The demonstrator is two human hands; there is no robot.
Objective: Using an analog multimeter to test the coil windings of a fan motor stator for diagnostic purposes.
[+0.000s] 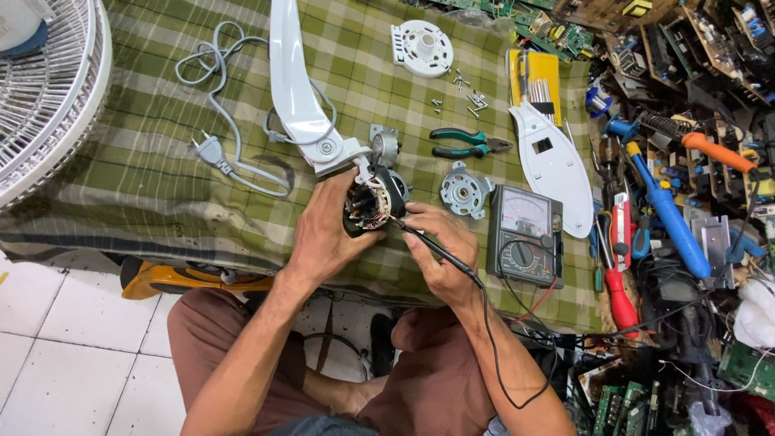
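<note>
My left hand (327, 230) grips a fan motor (373, 202) with copper windings, still attached to a white fan neck (297, 89). My right hand (440, 250) pinches a black multimeter probe (436, 246) and holds its tip against the motor's windings. The probe's black lead runs down past my right wrist. An analogue multimeter (525, 234) lies just right of my right hand on the green checked cloth (161, 161).
A round metal motor cover (464, 192), green-handled pliers (468, 143), loose screws (464, 93), a white round plate (421, 47) and a white plastic cover (553, 165) lie on the cloth. A fan grille (48, 89) sits far left, a grey power cord (218, 129) beside it. Tools and circuit boards (686, 161) crowd the right.
</note>
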